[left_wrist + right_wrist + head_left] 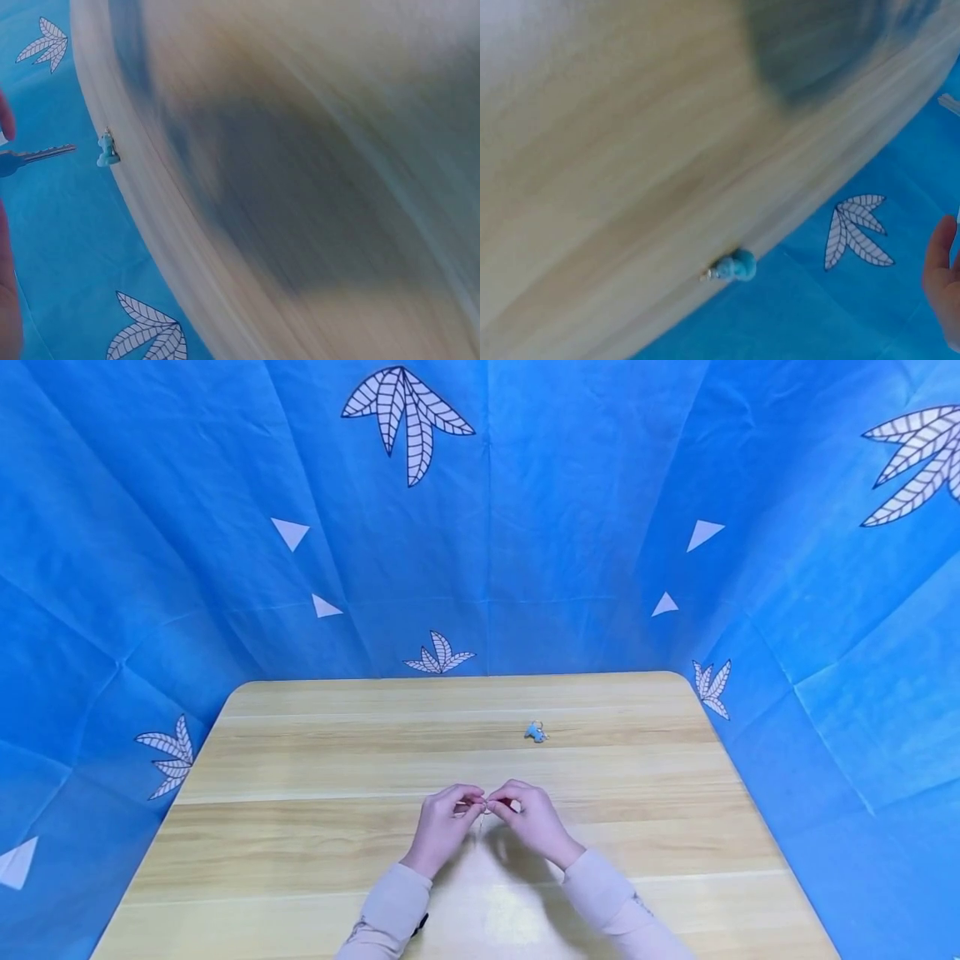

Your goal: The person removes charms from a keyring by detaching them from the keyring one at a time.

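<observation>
Both hands meet over the middle of the table in the head view, fingertips close together on a small, thin ring point(487, 808). My left hand point(442, 828) pinches it from the left, and my right hand point(538, 822) pinches it from the right. A key point(45, 154) with a blue head shows beside the left hand's fingers in the left wrist view. The fingertips partly hide the ring, so how the key joins it cannot be told. Beyond the hands lies a light blue figure keychain point(536, 732) with a metal ring, touched by neither hand.
The wood-grain table point(300, 827) has rounded far corners. Blue cloth point(570, 510) printed with white leaves and triangles hangs behind it and on both sides. Shadows of the hands fall on the tabletop.
</observation>
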Available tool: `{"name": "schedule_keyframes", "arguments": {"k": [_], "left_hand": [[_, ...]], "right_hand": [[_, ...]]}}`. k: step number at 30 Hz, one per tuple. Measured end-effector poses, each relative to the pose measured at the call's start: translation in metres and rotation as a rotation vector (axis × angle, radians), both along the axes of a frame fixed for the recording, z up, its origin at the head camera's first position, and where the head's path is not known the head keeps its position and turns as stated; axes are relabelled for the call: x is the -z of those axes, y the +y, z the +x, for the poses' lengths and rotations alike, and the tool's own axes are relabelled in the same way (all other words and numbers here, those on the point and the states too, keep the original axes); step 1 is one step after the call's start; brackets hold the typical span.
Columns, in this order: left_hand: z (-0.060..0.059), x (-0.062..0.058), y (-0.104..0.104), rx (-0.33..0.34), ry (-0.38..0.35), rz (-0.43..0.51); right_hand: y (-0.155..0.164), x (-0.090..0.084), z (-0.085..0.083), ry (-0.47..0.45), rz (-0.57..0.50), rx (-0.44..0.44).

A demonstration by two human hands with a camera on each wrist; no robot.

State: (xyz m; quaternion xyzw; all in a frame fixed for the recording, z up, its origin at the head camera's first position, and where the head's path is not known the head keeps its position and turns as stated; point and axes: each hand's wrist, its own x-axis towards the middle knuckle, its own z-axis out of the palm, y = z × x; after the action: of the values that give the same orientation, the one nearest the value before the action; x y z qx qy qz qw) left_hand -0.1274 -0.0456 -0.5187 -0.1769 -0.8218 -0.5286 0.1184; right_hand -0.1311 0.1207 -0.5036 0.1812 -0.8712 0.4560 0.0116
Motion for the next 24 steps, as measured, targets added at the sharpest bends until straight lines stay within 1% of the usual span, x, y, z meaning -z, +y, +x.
{"name": "schedule_keyframes", "arguments": {"k": [2,6,7,9,11,16,20,21,24], "left_hand": [[0.0,0.001,0.0,-0.011,0.005,-0.006],[-0.001,0.003,0.001,-0.018,0.038,-0.009],[-0.001,0.003,0.001,-0.016,0.043,-0.007],[-0.001,0.004,0.001,-0.014,0.038,0.005],[0.0,0.004,0.0,-0.015,0.006,0.03],[0.0,0.006,-0.001,-0.024,-0.12,0.124],[0.001,0.006,0.0,-0.02,-0.22,0.169],[0.001,0.005,0.0,-0.018,-0.243,0.178],[0.004,-0.006,0.001,-0.012,-0.301,0.195]], "right_hand": [[-0.001,-0.002,0.0,0.066,0.055,-0.013],[-0.001,-0.004,-0.001,0.209,0.181,-0.028],[-0.001,-0.004,-0.001,0.234,0.203,-0.031],[-0.001,-0.004,-0.001,0.245,0.209,-0.037],[-0.001,-0.005,-0.001,0.211,0.177,-0.038],[-0.001,-0.004,-0.001,0.073,0.046,-0.012],[-0.002,-0.004,-0.002,-0.007,-0.042,-0.006],[-0.002,-0.004,-0.002,-0.021,-0.061,-0.007],[-0.003,-0.002,-0.002,-0.058,-0.095,-0.007]]}}
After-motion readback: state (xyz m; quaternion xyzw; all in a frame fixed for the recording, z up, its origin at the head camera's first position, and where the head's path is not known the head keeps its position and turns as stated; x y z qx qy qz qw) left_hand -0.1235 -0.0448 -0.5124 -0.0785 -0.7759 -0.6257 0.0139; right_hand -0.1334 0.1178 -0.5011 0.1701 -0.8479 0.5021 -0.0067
